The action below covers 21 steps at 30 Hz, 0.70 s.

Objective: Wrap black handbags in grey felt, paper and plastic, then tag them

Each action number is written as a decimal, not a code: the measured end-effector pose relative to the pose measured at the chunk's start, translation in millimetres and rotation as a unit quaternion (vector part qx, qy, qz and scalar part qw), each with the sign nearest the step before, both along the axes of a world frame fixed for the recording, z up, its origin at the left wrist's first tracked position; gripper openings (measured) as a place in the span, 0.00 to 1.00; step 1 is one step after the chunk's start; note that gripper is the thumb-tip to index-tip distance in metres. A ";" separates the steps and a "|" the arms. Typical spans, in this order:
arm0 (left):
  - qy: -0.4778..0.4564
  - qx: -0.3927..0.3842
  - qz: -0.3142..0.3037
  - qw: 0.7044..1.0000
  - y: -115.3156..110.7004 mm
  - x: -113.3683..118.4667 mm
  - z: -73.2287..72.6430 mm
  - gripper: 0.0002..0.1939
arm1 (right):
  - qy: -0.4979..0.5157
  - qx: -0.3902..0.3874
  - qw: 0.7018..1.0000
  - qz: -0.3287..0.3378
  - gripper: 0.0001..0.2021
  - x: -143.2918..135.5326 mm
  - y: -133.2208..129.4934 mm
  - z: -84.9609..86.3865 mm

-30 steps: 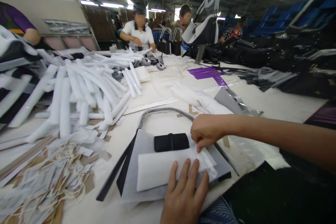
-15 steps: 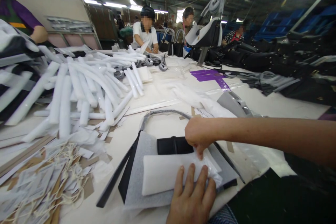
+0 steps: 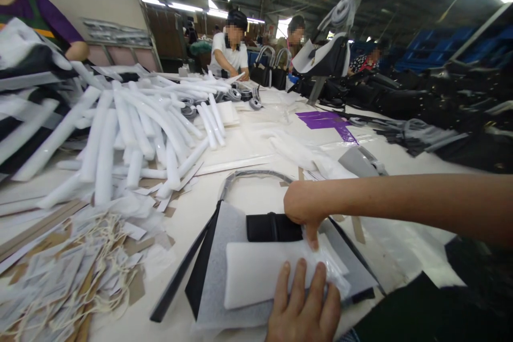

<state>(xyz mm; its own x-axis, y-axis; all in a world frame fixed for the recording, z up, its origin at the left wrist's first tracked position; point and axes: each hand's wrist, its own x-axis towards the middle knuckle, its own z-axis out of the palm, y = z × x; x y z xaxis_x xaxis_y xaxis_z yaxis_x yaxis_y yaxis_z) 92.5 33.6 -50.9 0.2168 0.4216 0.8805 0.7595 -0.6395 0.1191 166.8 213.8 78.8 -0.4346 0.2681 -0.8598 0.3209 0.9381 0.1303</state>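
Observation:
A black handbag lies on the table with white tissue paper (image 3: 216,267) over its front and a wrapped grey handle (image 3: 256,173) arching away from me. On the paper rests a folded white foam sheet (image 3: 250,275) with clear plastic (image 3: 334,270) at its right end. My left hand (image 3: 302,304) presses flat on the foam's near edge, fingers spread. From the right, my right hand (image 3: 306,206) is curled round the right end of the bag's black flap (image 3: 260,228), thumb pointing down to the foam. Its other fingertips are hidden.
White foam tubes (image 3: 106,155) are heaped at the left, above a pile of string tags (image 3: 80,278). Purple strips (image 3: 326,122) lie farther back. Black bags (image 3: 441,101) are piled at the right. Co-workers, one in a white shirt (image 3: 230,56), are across the table.
The view has shifted slightly, so the table's contents sit a little farther right. My right thumb reaches lower against the foam. The left hand stays flat on it.

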 end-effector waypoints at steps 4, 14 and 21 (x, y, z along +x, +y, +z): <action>-0.001 0.004 0.002 1.000 -0.4 0.0 -2.2 0.08 | -0.001 0.009 1.000 -0.003 0.20 -6.1 0.5 2.3; 0.004 0.002 0.000 1.000 -1.3 -1.7 -3.8 0.06 | 0.009 0.024 1.000 -0.010 0.11 -14.2 4.0 13.4; -0.019 0.017 0.006 1.000 0.2 0.9 -1.3 0.11 | 0.032 0.020 0.999 -0.019 0.12 -11.7 14.2 7.7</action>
<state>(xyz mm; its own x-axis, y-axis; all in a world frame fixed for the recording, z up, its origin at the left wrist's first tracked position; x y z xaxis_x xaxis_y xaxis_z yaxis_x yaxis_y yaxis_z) 93.3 33.8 -52.2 0.1780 0.3946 0.9015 0.7629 -0.6339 0.1269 155.1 228.1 86.4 -0.4775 0.3185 -0.8189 0.3649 0.9197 0.1449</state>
